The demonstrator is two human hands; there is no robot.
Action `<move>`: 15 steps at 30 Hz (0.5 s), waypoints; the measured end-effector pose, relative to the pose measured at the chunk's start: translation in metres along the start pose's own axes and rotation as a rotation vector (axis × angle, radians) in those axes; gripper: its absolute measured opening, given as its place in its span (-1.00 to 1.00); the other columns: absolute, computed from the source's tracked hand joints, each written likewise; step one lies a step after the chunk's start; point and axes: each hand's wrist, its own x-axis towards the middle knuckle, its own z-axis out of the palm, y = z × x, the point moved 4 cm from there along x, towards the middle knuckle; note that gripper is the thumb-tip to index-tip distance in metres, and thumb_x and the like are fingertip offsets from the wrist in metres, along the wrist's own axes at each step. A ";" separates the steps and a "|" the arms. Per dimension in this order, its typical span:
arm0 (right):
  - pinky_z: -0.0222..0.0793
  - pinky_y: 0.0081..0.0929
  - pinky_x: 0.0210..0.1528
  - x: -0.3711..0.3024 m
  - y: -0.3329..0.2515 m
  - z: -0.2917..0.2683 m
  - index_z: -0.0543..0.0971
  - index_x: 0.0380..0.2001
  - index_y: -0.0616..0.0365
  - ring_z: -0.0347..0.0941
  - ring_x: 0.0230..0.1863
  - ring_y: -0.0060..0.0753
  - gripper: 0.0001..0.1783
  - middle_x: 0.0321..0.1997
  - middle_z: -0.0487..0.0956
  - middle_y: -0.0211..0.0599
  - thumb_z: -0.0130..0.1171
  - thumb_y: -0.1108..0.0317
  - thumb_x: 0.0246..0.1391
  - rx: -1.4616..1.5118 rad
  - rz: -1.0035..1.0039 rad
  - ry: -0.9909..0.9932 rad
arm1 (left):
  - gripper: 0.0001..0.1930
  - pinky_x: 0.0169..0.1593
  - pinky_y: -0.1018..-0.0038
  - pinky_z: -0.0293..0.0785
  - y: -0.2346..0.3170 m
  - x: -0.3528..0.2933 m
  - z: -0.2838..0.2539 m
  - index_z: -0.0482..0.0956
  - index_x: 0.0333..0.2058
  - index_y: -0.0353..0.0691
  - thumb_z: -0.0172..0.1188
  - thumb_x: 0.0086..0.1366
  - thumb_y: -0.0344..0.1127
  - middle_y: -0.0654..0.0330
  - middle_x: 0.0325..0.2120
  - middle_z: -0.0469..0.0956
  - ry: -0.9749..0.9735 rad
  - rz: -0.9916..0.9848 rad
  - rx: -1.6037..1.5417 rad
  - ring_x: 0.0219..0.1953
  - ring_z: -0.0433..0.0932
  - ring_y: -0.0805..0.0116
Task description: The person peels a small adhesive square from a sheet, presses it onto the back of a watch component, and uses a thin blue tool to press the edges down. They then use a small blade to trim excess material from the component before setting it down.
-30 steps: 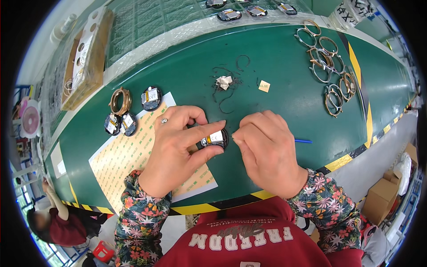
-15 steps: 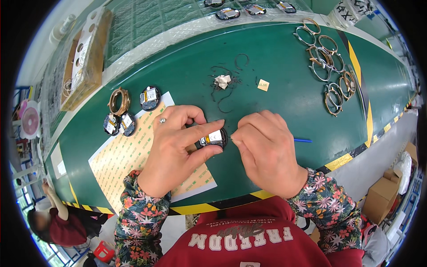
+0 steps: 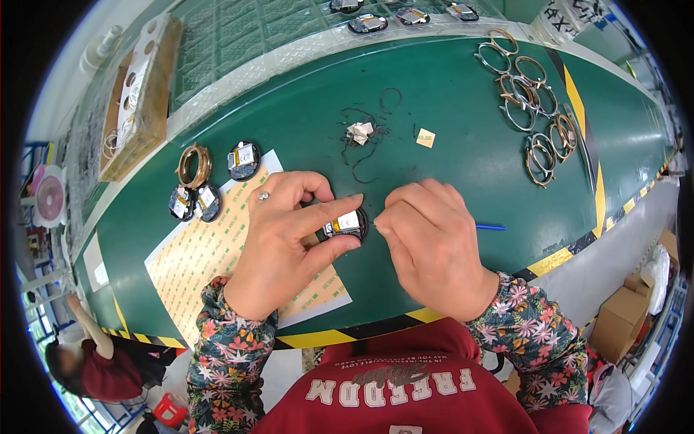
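Left hand: the left hand [image 3: 285, 235] grips the round module [image 3: 347, 221], with the thumb on its near side and the forefinger reaching across its far side
Right hand: the right hand [image 3: 434, 249] is closed, its fingers curled and the fingertips brought together just beside the right edge of the round module; whether something thin is between them, one cannot tell
Round module: it is between the two hands, black at the rim, with its white and gold face turned up; whether it touches the green bench [image 3: 434, 79] or is lifted a little, one cannot tell
Printed sheet: a yellowish sheet [image 3: 206, 264] with a white border lies on the bench, partly under the left hand and forearm
Left group: one dark module [image 3: 244, 160] lies near the far corner of the sheet, and two other modules [image 3: 210, 202] lie side by side, near some bronze rings [image 3: 205, 162]
Middle: black strips [image 3: 370, 163] are scattered around a crumpled pale piece [image 3: 359, 132], and a small yellowish square [image 3: 425, 138] lies to the right of them
Right group: a blue stick [image 3: 491, 227] shows beside the right hand, and farther away many silver and bronze watch-case rings [image 3: 522, 94] lie overlapping near the striped tape [image 3: 576, 101]
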 end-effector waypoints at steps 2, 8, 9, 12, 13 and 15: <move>0.24 -0.25 -0.33 -0.001 -0.001 0.000 0.51 -0.41 0.20 0.37 -0.38 -0.13 -0.82 -0.34 0.49 -0.25 0.22 0.63 -0.14 0.001 0.000 -0.008 | -0.47 -0.13 0.41 0.40 -0.001 0.000 0.000 0.71 -0.09 -0.19 0.53 -0.17 -0.39 0.21 -0.23 0.43 0.001 -0.003 -0.007 -0.15 0.40 0.26; 0.23 -0.25 -0.34 0.000 0.001 0.001 0.51 -0.41 0.20 0.37 -0.38 -0.13 -0.83 -0.34 0.49 -0.24 0.22 0.62 -0.14 0.007 0.000 0.023 | -0.47 -0.12 0.41 0.39 0.002 0.001 -0.001 0.71 -0.09 -0.20 0.53 -0.16 -0.39 0.21 -0.23 0.43 -0.010 0.010 0.028 -0.15 0.41 0.26; 0.23 -0.24 -0.34 -0.001 0.001 0.001 0.51 -0.42 0.20 0.37 -0.38 -0.12 -0.83 -0.34 0.49 -0.24 0.22 0.62 -0.14 0.007 -0.001 0.036 | -0.47 -0.12 0.41 0.39 0.002 0.001 0.000 0.71 -0.09 -0.20 0.53 -0.16 -0.39 0.21 -0.23 0.43 -0.012 0.011 0.026 -0.15 0.41 0.26; 0.23 -0.25 -0.34 0.001 0.000 0.000 0.50 -0.42 0.21 0.37 -0.38 -0.12 -0.83 -0.34 0.49 -0.25 0.22 0.62 -0.15 0.002 -0.003 0.017 | -0.47 -0.10 0.41 0.39 0.001 0.000 -0.001 0.71 -0.09 -0.20 0.52 -0.16 -0.39 0.21 -0.23 0.43 -0.006 -0.003 0.006 -0.14 0.40 0.26; 0.23 -0.25 -0.34 0.001 0.000 0.000 0.50 -0.42 0.21 0.37 -0.38 -0.12 -0.83 -0.34 0.49 -0.25 0.22 0.62 -0.15 0.002 -0.003 0.017 | -0.47 -0.10 0.41 0.39 0.001 0.000 -0.001 0.71 -0.09 -0.20 0.52 -0.16 -0.39 0.21 -0.23 0.43 -0.008 0.003 0.014 -0.14 0.40 0.26; 0.23 -0.25 -0.35 0.000 0.000 0.000 0.50 -0.42 0.21 0.37 -0.38 -0.13 -0.83 -0.34 0.49 -0.25 0.22 0.61 -0.15 0.004 -0.005 0.000 | -0.47 -0.10 0.41 0.39 0.001 0.001 -0.001 0.71 -0.08 -0.20 0.52 -0.16 -0.40 0.21 -0.23 0.43 -0.010 0.010 0.023 -0.14 0.40 0.26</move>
